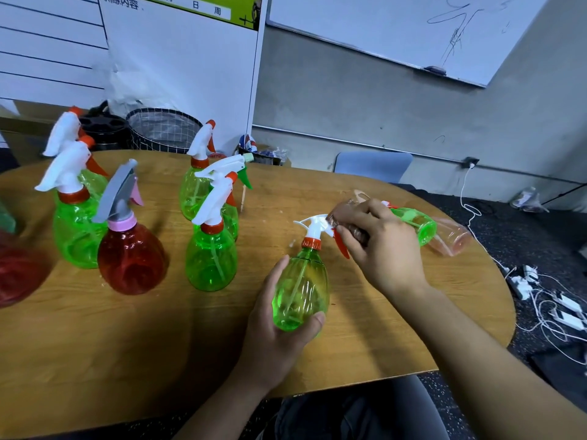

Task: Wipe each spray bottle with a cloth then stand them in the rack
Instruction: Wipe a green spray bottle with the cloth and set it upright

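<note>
My left hand [276, 331] grips the body of a green spray bottle [301, 290] with a white head and red trigger, tilted above the wooden table [127, 344]. My right hand [381, 246] holds a brownish cloth [344, 217] against the bottle's spray head. Several green bottles [211, 258] and a red bottle [131, 255] with a grey head stand upright to the left. Beyond my right hand, a green bottle [416, 222] and a pale pink bottle [454, 238] lie on their sides. I see no rack.
A mesh basket [165, 130] and a black container [104, 127] sit behind the table's far left edge. A blue chair back [373, 166] stands beyond the table. Cables and power strips [540, 300] lie on the floor to the right.
</note>
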The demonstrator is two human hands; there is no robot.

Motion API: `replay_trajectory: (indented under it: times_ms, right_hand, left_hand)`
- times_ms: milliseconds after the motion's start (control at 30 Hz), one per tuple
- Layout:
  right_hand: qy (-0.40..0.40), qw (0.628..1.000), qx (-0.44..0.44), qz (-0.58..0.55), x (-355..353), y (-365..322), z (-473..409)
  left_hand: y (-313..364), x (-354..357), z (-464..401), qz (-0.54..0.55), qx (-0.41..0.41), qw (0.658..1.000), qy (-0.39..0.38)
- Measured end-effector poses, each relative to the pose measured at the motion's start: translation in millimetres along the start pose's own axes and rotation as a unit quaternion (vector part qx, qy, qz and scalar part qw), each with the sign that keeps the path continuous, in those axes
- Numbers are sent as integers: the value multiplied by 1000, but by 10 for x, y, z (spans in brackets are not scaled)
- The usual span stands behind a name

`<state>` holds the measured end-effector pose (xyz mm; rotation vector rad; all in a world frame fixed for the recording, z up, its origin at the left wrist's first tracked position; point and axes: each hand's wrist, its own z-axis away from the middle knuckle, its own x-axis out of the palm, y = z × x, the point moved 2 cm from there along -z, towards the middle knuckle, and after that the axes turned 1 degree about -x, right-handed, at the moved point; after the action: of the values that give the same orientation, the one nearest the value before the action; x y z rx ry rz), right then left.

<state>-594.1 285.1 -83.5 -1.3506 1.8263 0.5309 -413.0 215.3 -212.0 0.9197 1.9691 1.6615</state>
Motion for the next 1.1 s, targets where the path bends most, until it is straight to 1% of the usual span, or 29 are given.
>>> replay_trajectory:
  times_ms: [100,233,300,367,433,467,533,667,767,833,900,967,1100]
  right_hand:
    - [-32,999,-40,-17,2,-5,177]
    - [-56,996,-57,-34,24,22,412]
    - [-38,996,-51,-57,-15,0,403]
    - [12,997,-27,-74,-60,-24,296]
    - [51,996,-1,-67,-62,-34,165]
    - [50,997,6,-60,-29,-36,122]
    - [18,999,0,-51,43,-33,148]
    - [-44,997,-44,-49,71,26,482]
    - [-69,992,-25,-106,-22,123,618]
    - [-36,989,7,-146,-112,158,569]
    - [25,986,48,-158,-185,161,405]
    - [55,983,78,-158,-208,153,221]
    - [21,991,70,-112,-75,137,18]
  left_hand:
    - [-11,-15,-24,7,1,1000,15]
    - [-29,-20,-36,16,-4,1000,17]
    - [-30,-24,-33,14,-4,1000,13]
    - [-37,-21,-29,9,-1,1000,8]
    - [-28,-14,-21,-1,6,1000,3]
    - [-21,-9,-18,-3,9,1000,1]
    - [-5,3,-18,0,10,1000,1]
    - [16,-1,-17,6,9,1000,8]
    - [22,-4,-8,11,7,1000,5]
    - [28,5,-13,7,5,1000,1]
    - [37,5,-10,4,11,1000,-1]
    - [37,9,-3,8,13,1000,-6]
    - [42,3,-1,4,19,1000,-9]
